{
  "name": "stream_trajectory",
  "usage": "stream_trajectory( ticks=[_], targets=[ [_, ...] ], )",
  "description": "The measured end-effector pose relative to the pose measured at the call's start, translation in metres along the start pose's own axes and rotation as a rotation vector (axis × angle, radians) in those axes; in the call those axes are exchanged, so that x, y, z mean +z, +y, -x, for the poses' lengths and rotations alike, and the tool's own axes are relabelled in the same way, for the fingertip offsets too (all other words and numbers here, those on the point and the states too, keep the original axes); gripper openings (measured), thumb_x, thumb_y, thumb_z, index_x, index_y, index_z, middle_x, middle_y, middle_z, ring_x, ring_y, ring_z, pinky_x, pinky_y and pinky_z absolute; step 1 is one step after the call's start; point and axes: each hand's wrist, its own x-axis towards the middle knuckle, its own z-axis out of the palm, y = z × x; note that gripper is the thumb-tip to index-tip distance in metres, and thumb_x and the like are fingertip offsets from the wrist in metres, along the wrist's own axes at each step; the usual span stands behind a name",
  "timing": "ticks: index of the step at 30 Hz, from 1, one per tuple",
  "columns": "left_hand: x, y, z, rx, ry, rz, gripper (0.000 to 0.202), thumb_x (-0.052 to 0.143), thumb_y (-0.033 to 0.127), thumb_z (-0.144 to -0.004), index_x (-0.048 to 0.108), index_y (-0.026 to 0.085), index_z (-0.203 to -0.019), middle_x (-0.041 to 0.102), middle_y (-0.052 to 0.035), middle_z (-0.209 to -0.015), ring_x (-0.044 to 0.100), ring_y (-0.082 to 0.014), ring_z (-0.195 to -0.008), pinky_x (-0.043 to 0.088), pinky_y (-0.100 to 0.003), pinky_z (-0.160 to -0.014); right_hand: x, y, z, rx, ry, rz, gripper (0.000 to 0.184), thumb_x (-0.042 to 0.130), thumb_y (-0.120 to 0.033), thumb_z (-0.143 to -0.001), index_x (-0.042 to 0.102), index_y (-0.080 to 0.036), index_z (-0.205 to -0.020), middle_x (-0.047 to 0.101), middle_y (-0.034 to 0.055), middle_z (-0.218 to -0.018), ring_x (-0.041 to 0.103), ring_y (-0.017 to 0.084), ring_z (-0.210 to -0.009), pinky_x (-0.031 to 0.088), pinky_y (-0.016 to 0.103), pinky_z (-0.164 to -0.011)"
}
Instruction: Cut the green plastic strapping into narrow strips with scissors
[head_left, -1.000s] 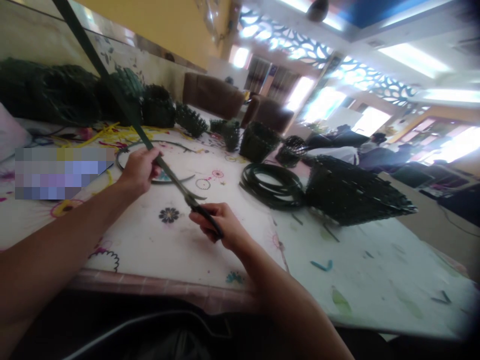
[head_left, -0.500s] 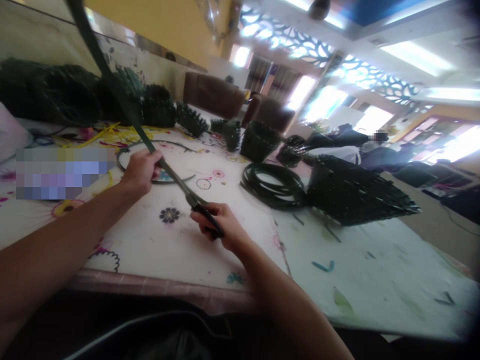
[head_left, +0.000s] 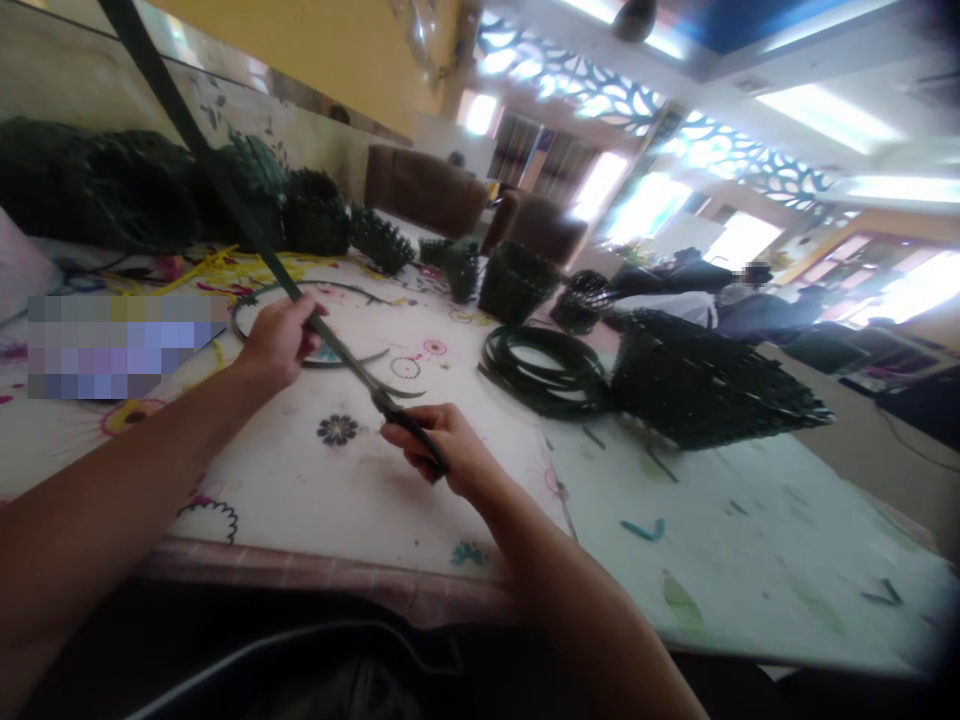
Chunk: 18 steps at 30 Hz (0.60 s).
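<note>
My left hand [head_left: 281, 340] is closed round a long dark green strip [head_left: 225, 190], which runs up past the top left of the view. My right hand [head_left: 435, 445] grips the black handles of a pair of scissors [head_left: 397, 415]. The scissor blades lie along the strip's lower end, between my two hands. A thin sliver [head_left: 401, 394] curls off the strip to the right just beside the blades. Under and behind my left hand, another thin dark strip [head_left: 352, 360] lies curved on the flowered tablecloth [head_left: 352, 500].
A coil of dark green strip [head_left: 517, 390] lies right of my hands, against a large woven basket [head_left: 697, 390]. Several smaller woven baskets [head_left: 517, 280] stand along the back. Yellow strips [head_left: 225, 268] lie at the back left; short offcuts [head_left: 643, 530] dot the right side.
The thin sliver beside the scissor blades now stands further out from the strip, curling to the right. The strip's upper part has swung slightly left. Both hands keep nearly the same place.
</note>
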Motion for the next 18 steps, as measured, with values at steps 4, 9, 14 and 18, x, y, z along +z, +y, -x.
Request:
stream_trajectory(
  ticks=[4,9,14,18],
  targets=[
    [-0.004,0.001,-0.005,0.011,0.029,0.001,0.028,0.046,0.015,-0.101,0.051,0.014,-0.074,0.042,0.0046,-0.053,0.034,-0.0048,-0.038,0.023,-0.020,-0.038,0.000,0.007,-0.004,-0.002,-0.002,-0.015,0.040,0.085,-0.051,-0.070,0.067,-0.017,-0.079,0.049,-0.0084,-0.047,0.038,0.005,-0.037,0.027,0.018,-0.033],
    [-0.002,-0.001,-0.001,-0.007,0.013,0.007,0.027,0.049,0.015,-0.101,0.052,0.014,-0.073,0.043,0.0047,-0.053,0.033,-0.0046,-0.037,0.022,-0.020,-0.038,0.000,0.012,-0.008,-0.017,0.002,-0.016,0.040,0.086,-0.050,-0.069,0.066,-0.017,-0.079,0.053,-0.0072,-0.050,0.041,0.006,-0.038,0.028,0.017,-0.034],
    [0.001,-0.001,0.003,-0.029,0.004,0.025,0.029,0.048,0.016,-0.101,0.051,0.014,-0.073,0.043,0.0045,-0.053,0.033,-0.0041,-0.036,0.022,-0.019,-0.037,0.000,0.012,-0.007,-0.025,0.001,-0.007,0.040,0.085,-0.050,-0.071,0.068,-0.017,-0.085,0.053,-0.0074,-0.051,0.040,0.005,-0.039,0.029,0.017,-0.035],
    [0.000,-0.004,0.000,-0.035,-0.007,0.043,0.029,0.048,0.016,-0.101,0.052,0.013,-0.073,0.042,0.0044,-0.052,0.033,-0.0044,-0.036,0.019,-0.019,-0.036,-0.001,0.011,-0.006,-0.040,-0.024,-0.013,0.040,0.083,-0.052,-0.072,0.065,-0.017,-0.083,0.050,-0.0083,-0.050,0.039,0.005,-0.039,0.029,0.018,-0.036]
  ],
)
